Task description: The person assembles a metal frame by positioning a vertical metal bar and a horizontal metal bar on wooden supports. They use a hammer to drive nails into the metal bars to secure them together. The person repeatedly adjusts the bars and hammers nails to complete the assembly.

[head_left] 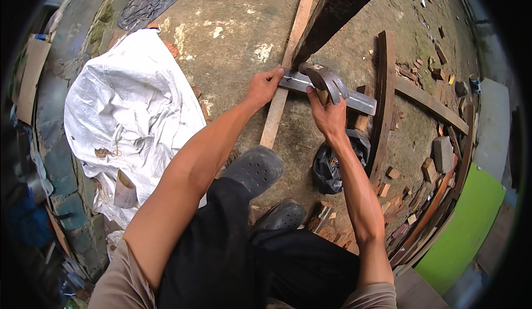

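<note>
The left hand is pinching the near end of the metal strip lying across the wooden plank, while the right hand is gripping the hammer over that strip.

Hammer in right hand, metal strip under left hand

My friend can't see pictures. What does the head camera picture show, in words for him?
Seen from above, a person's left hand steadies a flat grey metal strip lying across a wooden plank, while the right hand grips a claw hammer over it. They crouch on dirt ground beside a white tarp and wood scraps.
</note>
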The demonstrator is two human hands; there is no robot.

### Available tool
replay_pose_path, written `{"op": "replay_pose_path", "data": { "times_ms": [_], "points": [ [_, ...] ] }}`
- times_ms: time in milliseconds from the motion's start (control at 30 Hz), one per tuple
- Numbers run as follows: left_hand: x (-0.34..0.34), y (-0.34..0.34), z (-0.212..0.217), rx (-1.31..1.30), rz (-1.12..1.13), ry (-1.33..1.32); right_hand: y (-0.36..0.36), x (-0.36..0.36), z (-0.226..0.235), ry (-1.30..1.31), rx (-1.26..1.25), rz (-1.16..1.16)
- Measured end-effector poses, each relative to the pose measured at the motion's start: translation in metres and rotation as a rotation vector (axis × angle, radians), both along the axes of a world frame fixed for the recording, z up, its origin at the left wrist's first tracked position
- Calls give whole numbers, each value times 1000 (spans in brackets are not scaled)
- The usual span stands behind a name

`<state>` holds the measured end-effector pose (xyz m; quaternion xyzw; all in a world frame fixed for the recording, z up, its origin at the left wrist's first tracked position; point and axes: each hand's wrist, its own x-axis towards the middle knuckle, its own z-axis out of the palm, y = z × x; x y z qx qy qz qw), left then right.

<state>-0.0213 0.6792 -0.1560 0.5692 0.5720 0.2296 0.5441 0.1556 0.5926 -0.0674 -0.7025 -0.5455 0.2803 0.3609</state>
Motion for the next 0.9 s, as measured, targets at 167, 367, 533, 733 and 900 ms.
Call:
{"op": "replay_pose_path", "data": {
  "times_ms": [167, 367, 533, 733, 900],
  "points": [
    [4, -1, -3, 19, -5, 34, 0, -7, 2, -1, 305, 44],
    [5, -1, -25, 148, 23, -8, -2, -2, -17, -80, -1, 25],
    [5, 0, -23, 133, 29, -2, -1, 0, 8, 21, 182, -53],
    [8, -1, -18, 128, 42, 19, -7, -22, -10, 40, 207, -77],
    [8, 0, -17, 100, 20, 55, -2, -15, 14, 36, -17, -10]
  ]
}}
